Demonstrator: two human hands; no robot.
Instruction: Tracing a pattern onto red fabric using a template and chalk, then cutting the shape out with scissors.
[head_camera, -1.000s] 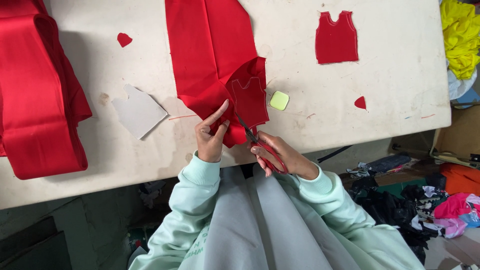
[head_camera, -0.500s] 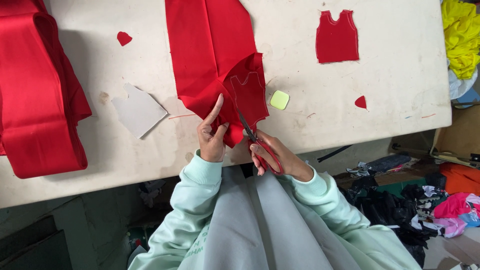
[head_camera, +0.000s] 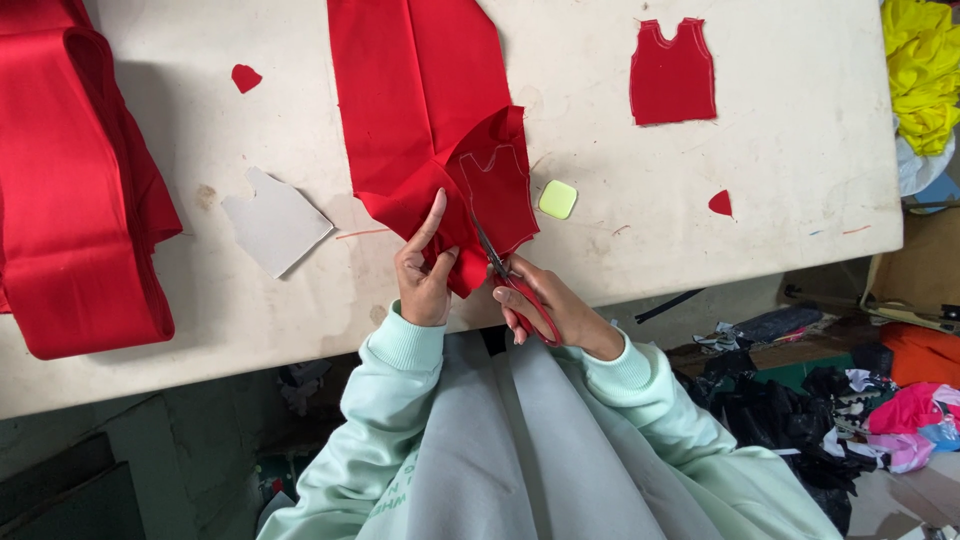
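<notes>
Grip, right: scissors (head_camera: 512, 280) with red handles were held closed-fisted in the right hand (head_camera: 545, 305), the blades pushed into the red cloth (head_camera: 430, 110) along a chalked outline.
Grip, left: the cloth's lower fold was pinched by the left hand (head_camera: 425, 275), the forefinger stretched flat up the fabric.
Cloth: it was spread from the far table edge down toward the near edge, its cut end bunched and lifted between the hands.
Edges: both hands were placed just over the near edge of the table (head_camera: 780, 220); the wrists hung off it, above the lap.
Open room: bare tabletop was left to the right of the scissors and to the left of the left hand.
Hand pose: the right wrist was angled so that the blades pointed up and left; the left palm was turned toward the cloth, sleeves drawn to the wrists.
Nearby: a pale green chalk (head_camera: 558, 199) was laid just beside the cut end, apart from the blades.
Others: a grey card pattern (head_camera: 275, 222) was left of the left hand; a cut red piece (head_camera: 672, 75) lay well apart at the far right; two red scraps (head_camera: 245, 77) (head_camera: 720, 203) were scattered; a folded red roll (head_camera: 75, 190) filled the left end.
Obstruction: nothing was seen between blades and outline.
</notes>
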